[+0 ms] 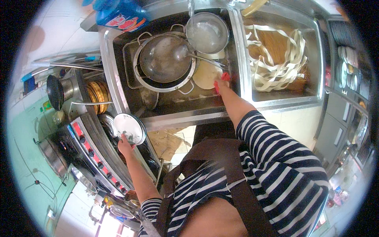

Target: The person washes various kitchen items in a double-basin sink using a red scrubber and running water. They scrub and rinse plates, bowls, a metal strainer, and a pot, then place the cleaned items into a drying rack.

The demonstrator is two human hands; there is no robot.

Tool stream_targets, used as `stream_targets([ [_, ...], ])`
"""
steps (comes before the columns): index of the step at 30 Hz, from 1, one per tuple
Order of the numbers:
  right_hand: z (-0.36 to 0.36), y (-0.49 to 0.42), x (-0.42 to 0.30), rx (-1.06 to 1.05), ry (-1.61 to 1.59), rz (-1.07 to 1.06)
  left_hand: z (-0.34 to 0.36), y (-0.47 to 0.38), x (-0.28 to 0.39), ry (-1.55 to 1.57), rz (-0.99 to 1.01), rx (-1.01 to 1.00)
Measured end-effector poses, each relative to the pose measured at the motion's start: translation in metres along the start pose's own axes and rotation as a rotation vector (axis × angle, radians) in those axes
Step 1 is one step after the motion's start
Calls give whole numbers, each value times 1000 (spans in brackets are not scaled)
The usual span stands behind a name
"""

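My left hand grips a stack of white plates with a dark leaf pattern, left of the sink's near edge. Over the left basin my right hand is closed on a red cloth. Just beyond it are the handles of a metal ladle or strainer, which lies across a large two-handled metal pan. A round pale board or lid lies beside the pan. Water runs from above into a metal bowl at the back.
Wide pale strips and thin brown strands fill the right basin. A blue plastic jug stands at the back left corner. To the left are a stove with red panels, a dark pot lid and stacked yellow-brown bowls.
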State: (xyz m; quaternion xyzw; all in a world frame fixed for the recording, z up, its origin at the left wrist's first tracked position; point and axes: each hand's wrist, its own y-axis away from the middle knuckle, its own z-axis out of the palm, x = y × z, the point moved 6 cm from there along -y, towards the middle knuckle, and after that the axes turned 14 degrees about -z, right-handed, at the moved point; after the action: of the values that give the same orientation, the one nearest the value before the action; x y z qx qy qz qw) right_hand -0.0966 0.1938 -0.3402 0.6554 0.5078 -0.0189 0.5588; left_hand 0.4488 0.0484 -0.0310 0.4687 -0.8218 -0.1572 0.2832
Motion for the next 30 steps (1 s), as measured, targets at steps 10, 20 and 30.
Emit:
stream_targets([
  [10,-13,35,-34,-90,-274,81,-2,-56,-14,-360,305,119],
  [20,-40,60,-102,-267,676,-532,1,38,24,-308,361,156],
  [30,-84,141,-170,-373,425,-726,-2,56,50,-80,426,115],
])
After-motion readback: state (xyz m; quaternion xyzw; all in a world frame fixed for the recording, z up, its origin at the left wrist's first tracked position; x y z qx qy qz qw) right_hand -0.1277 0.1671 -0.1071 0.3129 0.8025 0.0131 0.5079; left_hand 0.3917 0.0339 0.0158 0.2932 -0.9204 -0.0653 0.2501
